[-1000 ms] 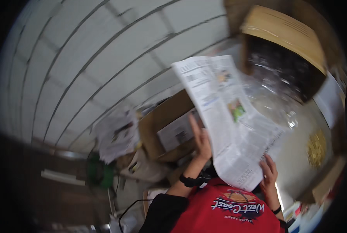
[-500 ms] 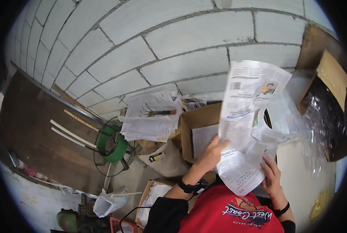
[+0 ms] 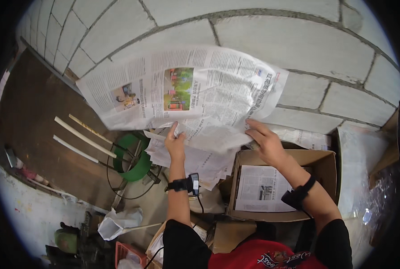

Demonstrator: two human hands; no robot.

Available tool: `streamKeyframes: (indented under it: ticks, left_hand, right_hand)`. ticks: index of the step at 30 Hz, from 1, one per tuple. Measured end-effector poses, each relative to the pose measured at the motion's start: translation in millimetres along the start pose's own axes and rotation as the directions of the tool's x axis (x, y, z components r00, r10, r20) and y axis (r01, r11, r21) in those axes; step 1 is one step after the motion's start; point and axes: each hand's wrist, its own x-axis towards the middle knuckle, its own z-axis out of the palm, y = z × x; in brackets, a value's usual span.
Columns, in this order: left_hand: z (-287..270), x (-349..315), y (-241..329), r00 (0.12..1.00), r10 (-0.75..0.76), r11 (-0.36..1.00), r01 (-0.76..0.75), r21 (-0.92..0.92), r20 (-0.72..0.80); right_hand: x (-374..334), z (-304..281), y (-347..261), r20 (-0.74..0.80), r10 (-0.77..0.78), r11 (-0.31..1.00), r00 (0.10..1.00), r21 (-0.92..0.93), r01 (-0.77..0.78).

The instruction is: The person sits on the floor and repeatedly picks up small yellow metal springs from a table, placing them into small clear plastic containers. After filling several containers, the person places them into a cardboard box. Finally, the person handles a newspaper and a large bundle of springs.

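Observation:
A wide newspaper sheet with print and colour photos is spread between my hands, its far part bowed up before the block wall. My left hand pinches the near edge left of its middle. At the sheet's right end, the fingers of my right hand are closed on the near edge. Beneath it lies a pile of newspapers, partly covered by the sheet. Close under my right forearm stands an open cardboard box with a printed sheet lying inside.
To the left is a green ring stand with pale rods beside it. A white bag and a red basket sit at the lower left. Clear plastic wrap lies at the right. A block wall rises behind.
Both hands have moved left with the newspaper, from beside the box to over the pile. The sheet, folded and upright before, is now opened out sideways. The claw-like tool on the pile no longer shows.

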Motion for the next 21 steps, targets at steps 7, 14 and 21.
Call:
streamKeyframes:
  ticks: [7, 14, 21]
  left_hand:
    - [-100, 24, -149, 0.969, -0.203, 0.749, 0.244, 0.616, -0.137]
    - [-115, -12, -168, 0.994, -0.091, 0.849, 0.106, 0.518, -0.053]
    - [-120, -18, -175, 0.992, 0.09, 0.6, -0.125, 0.79, 0.088]
  right_hand:
    - [7, 107, 47, 0.022, 0.151, 0.954, 0.988, 0.257, -0.152]
    - [-28, 194, 87, 0.329, 0.172, 0.952, 0.929, 0.187, -0.242]
    - [-18, 250, 98, 0.381, 0.258, 0.948, 0.888, -0.275, -0.157]
